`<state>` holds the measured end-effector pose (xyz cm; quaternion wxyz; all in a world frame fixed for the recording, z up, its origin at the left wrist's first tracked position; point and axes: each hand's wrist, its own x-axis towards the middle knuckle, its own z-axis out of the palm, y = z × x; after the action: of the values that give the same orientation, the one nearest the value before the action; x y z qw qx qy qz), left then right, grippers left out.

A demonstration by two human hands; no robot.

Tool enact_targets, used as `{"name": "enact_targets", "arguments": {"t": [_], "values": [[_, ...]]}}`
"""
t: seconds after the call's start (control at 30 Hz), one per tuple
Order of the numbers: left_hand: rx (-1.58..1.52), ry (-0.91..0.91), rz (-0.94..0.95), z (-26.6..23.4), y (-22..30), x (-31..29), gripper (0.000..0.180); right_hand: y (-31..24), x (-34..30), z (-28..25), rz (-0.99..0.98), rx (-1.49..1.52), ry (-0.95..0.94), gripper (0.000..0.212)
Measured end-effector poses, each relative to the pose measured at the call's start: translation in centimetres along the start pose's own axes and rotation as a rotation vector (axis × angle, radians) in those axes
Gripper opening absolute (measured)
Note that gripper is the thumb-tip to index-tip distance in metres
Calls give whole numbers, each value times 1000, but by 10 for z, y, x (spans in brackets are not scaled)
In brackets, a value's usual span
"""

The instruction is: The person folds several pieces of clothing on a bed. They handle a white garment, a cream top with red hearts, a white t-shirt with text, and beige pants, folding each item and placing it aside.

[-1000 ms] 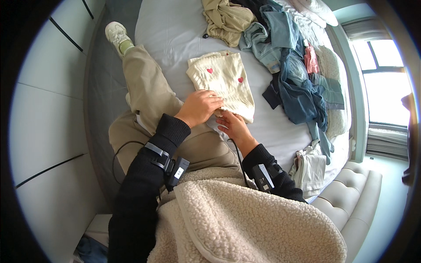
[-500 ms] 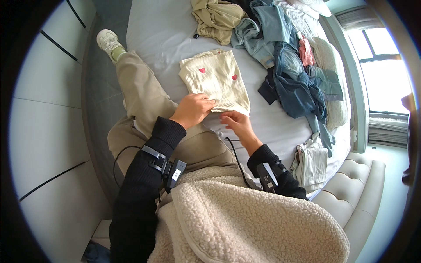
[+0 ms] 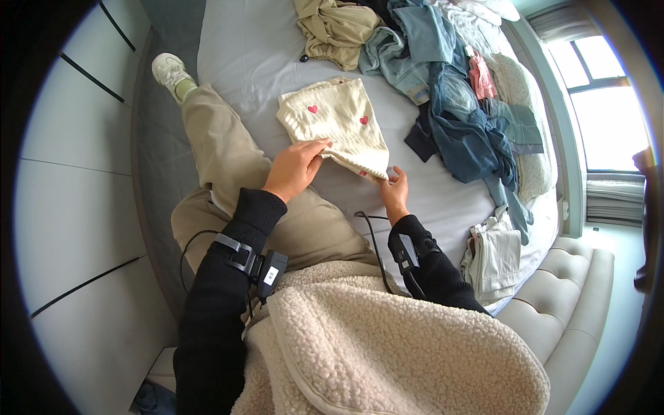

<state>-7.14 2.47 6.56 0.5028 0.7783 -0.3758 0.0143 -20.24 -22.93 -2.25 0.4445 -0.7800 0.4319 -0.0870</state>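
Your left hand pinches near edge of cream heart-print garment; your right hand at near right corner — grip unclear. Garment lies on bed, folded compact, near edge uneven. Beyond, jeans heaped unfolded — pale garment near headboard looks folded.

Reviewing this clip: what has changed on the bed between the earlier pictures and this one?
The right hand has moved rightward along the near edge of the cream heart-patterned garment to its near right corner, where its fingers touch the cloth; red marks now show along that edge. Whether it grips firmly is unclear. The left hand stays at the near left edge; the denim heap looks unchanged.
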Motion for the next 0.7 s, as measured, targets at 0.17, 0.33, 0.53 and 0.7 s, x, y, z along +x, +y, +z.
{"name": "enact_targets", "arguments": {"t": [0.17,0.33,0.53,0.7], "values": [[-57,68,-36,-13,27,5,29,-59,5,-18,182,645,49,31],[-221,167,-26,-46,57,36,31,-153,13,-84,-464,643,14,35],[-584,259,9,-75,68,96,18,-230,17,-101,-493,716,-174,35],[-335,187,-82,-102,62,133,25,-276,27,-99,-661,675,-102,29]]}}
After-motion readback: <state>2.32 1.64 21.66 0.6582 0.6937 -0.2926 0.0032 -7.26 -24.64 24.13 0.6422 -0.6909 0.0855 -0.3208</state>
